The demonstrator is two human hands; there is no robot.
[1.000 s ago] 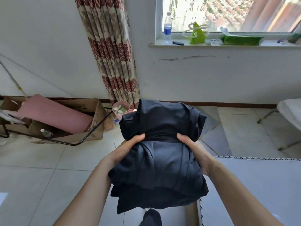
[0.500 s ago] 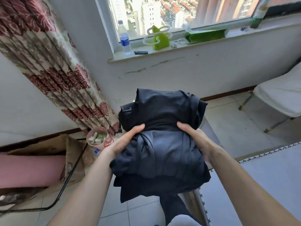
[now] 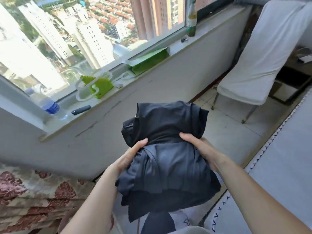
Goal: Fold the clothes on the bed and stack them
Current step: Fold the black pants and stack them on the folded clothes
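Both of my hands hold the bundle of dark navy folded clothes (image 3: pixel 167 149) up in the air in front of me: my left hand (image 3: pixel 130 156) has its grip on the left side with the thumb over the top, and my right hand (image 3: pixel 200 147) has its grip on the right side the same way. Loose hems hang down beneath the bundle. The grey bed with a stitched edge (image 3: pixel 278 166) lies to my right, below the bundle. Beyond it, the white windowsill (image 3: pixel 152 68) carries a clear plastic water bottle with a blue label (image 3: pixel 45 102), a lime green holder (image 3: pixel 99 85) and a green packet (image 3: pixel 148 61). A white padded chair (image 3: pixel 263 58) stands at the right, and a floral patterned curtain (image 3: pixel 33 196) lies at the lower left.
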